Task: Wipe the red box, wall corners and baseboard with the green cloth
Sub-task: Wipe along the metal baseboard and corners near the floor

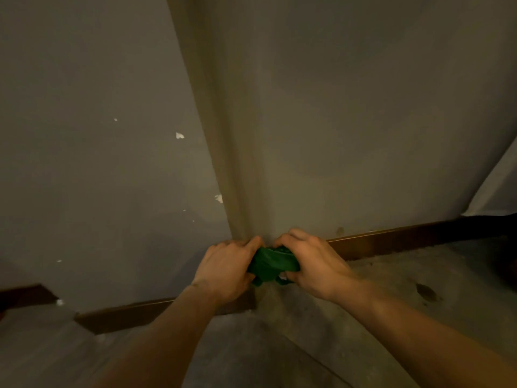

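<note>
The green cloth (270, 264) is bunched up low in front of the wall corner (237, 175), just above the dark brown baseboard (405, 239). My left hand (226, 267) grips its left side and my right hand (310, 261) grips its right side, fingertips close to the wall. Most of the cloth is hidden between my palms. A second stretch of baseboard (134, 315) runs along the left wall and ends under my left wrist. No red box is in view.
The grey walls carry small white chips of missing paint (179, 135). A dusty concrete floor (377, 275) spreads below, with a dark stain (425, 291) at the right. The left baseboard has a gap near a white chip (59, 302).
</note>
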